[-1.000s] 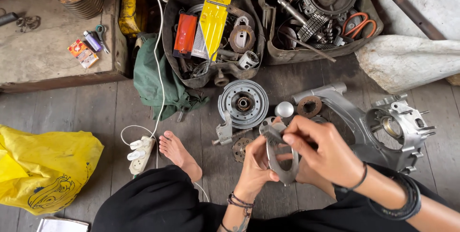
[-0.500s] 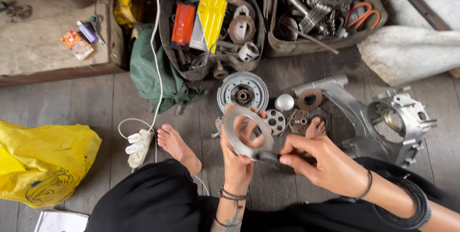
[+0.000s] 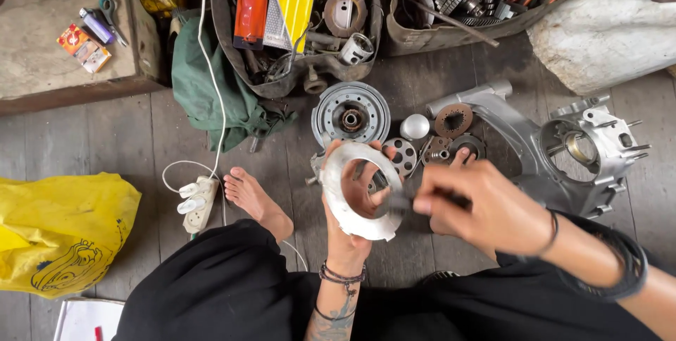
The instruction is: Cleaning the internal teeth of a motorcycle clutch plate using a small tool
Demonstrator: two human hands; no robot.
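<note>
Ring [image 3: 360, 193] upright in left grip [image 3: 350, 225], right grip [image 3: 479, 204] beside

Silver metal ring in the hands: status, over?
Left hand grips flat silver metal ring, upright. Right hand pinches its edge, tool blurred. Round grey drum beyond, clear.

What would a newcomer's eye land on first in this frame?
At centre, the left hand holds up a flat silver metal ring plate, while the right hand pinches a thin dark tool at its edge. A crumpled yellow plastic bag lies on the floor boards at far left, and a grey cast-metal engine casing sits at right.
</note>
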